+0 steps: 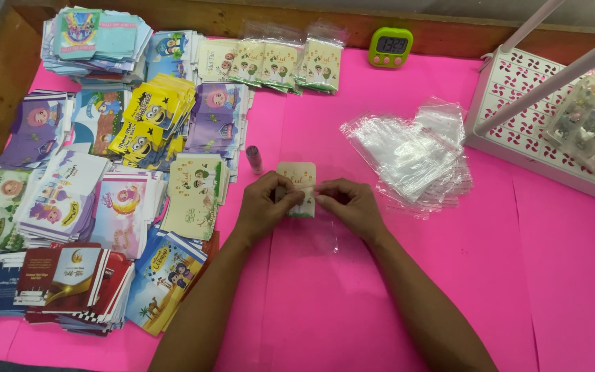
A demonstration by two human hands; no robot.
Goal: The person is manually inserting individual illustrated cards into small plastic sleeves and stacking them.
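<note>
My left hand (264, 204) and my right hand (350, 204) meet at the middle of the pink table, both pinching a small stack of cream envelopes (296, 176) with cartoon prints. The stack sits inside a clear plastic sleeve (321, 234) that trails toward me between my wrists. A small pink tube (254, 159) lies just left of the stack, beyond my left hand.
Piles of printed envelopes (105, 172) cover the table's left half. Packed sleeves (270, 63) lie at the back. A heap of clear bags (411, 155) sits right of my hands. A green timer (390, 47) and a white basket (518, 103) stand far right.
</note>
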